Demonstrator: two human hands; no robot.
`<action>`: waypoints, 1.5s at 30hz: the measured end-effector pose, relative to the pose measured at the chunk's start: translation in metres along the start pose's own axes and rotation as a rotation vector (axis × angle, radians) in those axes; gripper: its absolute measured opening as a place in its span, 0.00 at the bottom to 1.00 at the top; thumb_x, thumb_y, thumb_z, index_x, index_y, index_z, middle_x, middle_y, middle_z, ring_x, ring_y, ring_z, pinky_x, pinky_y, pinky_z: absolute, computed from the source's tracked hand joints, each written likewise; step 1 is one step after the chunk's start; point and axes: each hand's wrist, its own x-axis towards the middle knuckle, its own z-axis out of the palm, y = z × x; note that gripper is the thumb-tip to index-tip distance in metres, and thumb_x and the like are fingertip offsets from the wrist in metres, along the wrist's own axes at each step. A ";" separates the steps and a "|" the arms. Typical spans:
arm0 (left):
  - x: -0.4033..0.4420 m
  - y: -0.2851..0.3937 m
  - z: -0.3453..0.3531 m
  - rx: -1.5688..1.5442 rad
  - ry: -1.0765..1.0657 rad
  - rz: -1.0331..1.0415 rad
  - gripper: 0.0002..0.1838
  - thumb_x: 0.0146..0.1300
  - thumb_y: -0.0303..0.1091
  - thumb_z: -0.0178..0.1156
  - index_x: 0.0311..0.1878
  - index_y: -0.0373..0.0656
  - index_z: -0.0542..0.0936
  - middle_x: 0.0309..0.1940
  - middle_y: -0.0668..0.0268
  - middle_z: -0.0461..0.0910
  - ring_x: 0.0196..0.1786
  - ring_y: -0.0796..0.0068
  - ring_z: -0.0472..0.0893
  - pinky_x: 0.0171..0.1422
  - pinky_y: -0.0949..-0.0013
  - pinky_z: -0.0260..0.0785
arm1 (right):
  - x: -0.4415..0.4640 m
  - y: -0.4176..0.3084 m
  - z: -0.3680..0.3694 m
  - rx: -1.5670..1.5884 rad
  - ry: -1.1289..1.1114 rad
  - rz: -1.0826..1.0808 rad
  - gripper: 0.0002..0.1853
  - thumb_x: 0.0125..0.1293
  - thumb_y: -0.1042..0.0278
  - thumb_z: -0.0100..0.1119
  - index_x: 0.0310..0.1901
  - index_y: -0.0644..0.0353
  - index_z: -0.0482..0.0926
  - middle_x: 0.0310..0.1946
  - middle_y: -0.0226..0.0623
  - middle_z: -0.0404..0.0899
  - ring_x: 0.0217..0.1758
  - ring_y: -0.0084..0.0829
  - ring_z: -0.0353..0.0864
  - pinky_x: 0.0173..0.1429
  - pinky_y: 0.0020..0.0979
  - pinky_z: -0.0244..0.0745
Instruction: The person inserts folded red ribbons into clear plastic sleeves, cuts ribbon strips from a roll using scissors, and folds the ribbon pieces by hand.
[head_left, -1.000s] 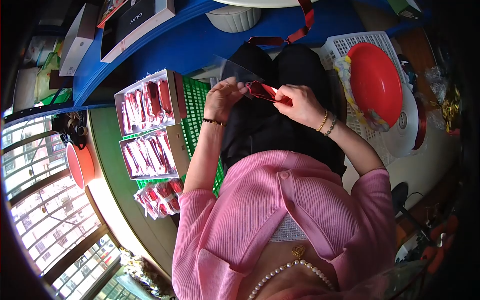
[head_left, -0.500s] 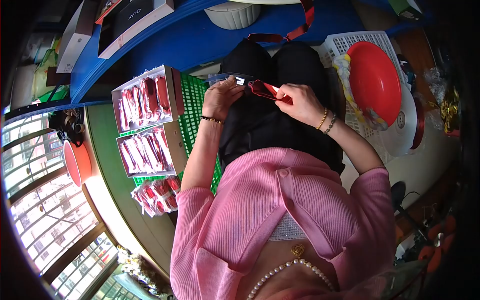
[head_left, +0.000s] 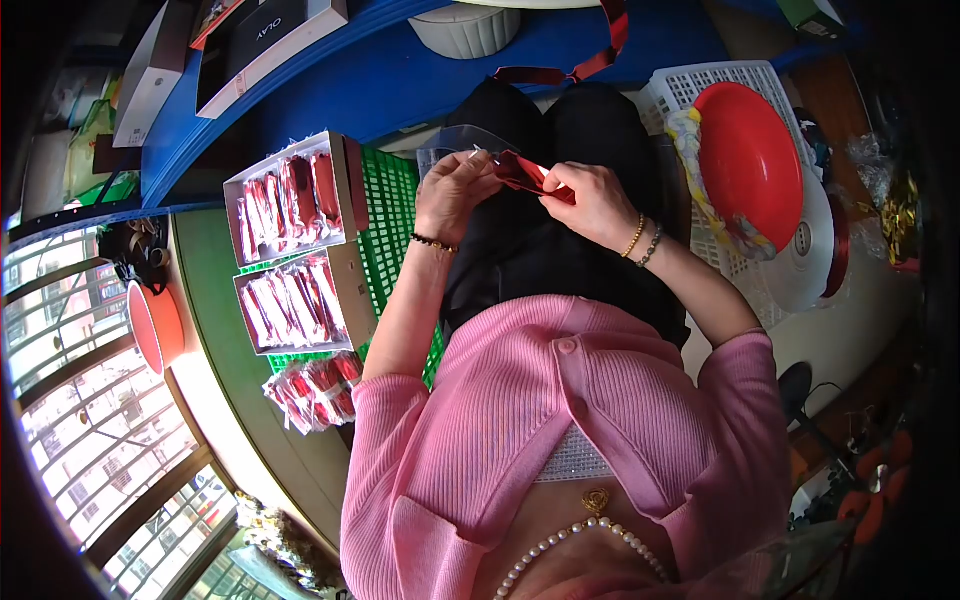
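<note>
At the far left of your view, an orange-red tub [head_left: 156,328] stands near the barred window [head_left: 90,400]. Next come two open cartons, the upper carton [head_left: 344,190] and the lower carton [head_left: 351,290], each lined with plastic-wrapped red packets [head_left: 297,195], while a loose bundle [head_left: 318,390] of similar packets lies just beside the lower one. A green basket [head_left: 385,205] shows along their right side. Your left hand [head_left: 453,195] is over your dark trousers [head_left: 530,240], its fingers pinching a clear plastic sheet [head_left: 465,138] that sticks out beyond them; the fingertips also meet the near end of the folded red ribbon [head_left: 518,172], though you cannot tell whether they grip it. That ribbon spans the short gap between your hands, above your lap. Your right hand [head_left: 592,208] grasps its other end between thumb and fingers. Past your knees, a longer red strip [head_left: 612,45] bends across the blue surface [head_left: 380,75]. At the right, a patterned cloth [head_left: 684,135] hangs along the side of a red basin [head_left: 750,165], which sits on a white basket [head_left: 690,82].
</note>
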 end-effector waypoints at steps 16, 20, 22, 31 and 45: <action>0.015 -0.002 0.039 0.018 -0.129 0.254 0.15 0.62 0.38 0.58 0.45 0.37 0.73 0.35 0.65 0.78 0.38 0.75 0.78 0.44 0.74 0.69 | 0.015 -0.010 0.007 -0.014 0.184 -0.033 0.08 0.50 0.74 0.64 0.28 0.61 0.72 0.25 0.37 0.77 0.28 0.37 0.79 0.30 0.31 0.72; 0.021 0.008 0.057 -0.264 -0.075 0.119 0.11 0.69 0.33 0.45 0.46 0.36 0.69 0.30 0.60 0.77 0.37 0.62 0.80 0.46 0.64 0.72 | 0.019 -0.015 0.013 0.040 0.143 -0.007 0.11 0.48 0.72 0.66 0.31 0.61 0.72 0.31 0.38 0.77 0.33 0.38 0.79 0.35 0.32 0.74; 0.029 0.014 0.046 -0.329 -0.064 0.086 0.08 0.67 0.31 0.46 0.42 0.37 0.72 0.27 0.63 0.76 0.35 0.64 0.78 0.50 0.58 0.72 | 0.019 -0.022 0.008 -0.036 0.161 -0.112 0.18 0.46 0.68 0.68 0.38 0.60 0.72 0.44 0.41 0.74 0.45 0.42 0.77 0.46 0.34 0.73; 0.046 0.020 0.026 -0.397 -0.018 -0.006 0.11 0.67 0.37 0.49 0.33 0.40 0.73 0.22 0.68 0.71 0.27 0.73 0.73 0.47 0.60 0.72 | 0.014 -0.004 0.011 -0.281 0.169 -0.298 0.36 0.39 0.67 0.72 0.55 0.52 0.69 0.63 0.46 0.56 0.66 0.47 0.57 0.65 0.43 0.56; 0.051 -0.003 0.025 -0.544 -0.067 -0.118 0.16 0.66 0.46 0.50 0.35 0.41 0.74 0.25 0.67 0.75 0.30 0.72 0.76 0.43 0.65 0.72 | 0.030 0.003 0.020 -0.419 0.225 -0.342 0.10 0.47 0.71 0.63 0.34 0.52 0.81 0.52 0.32 0.73 0.64 0.37 0.64 0.64 0.46 0.53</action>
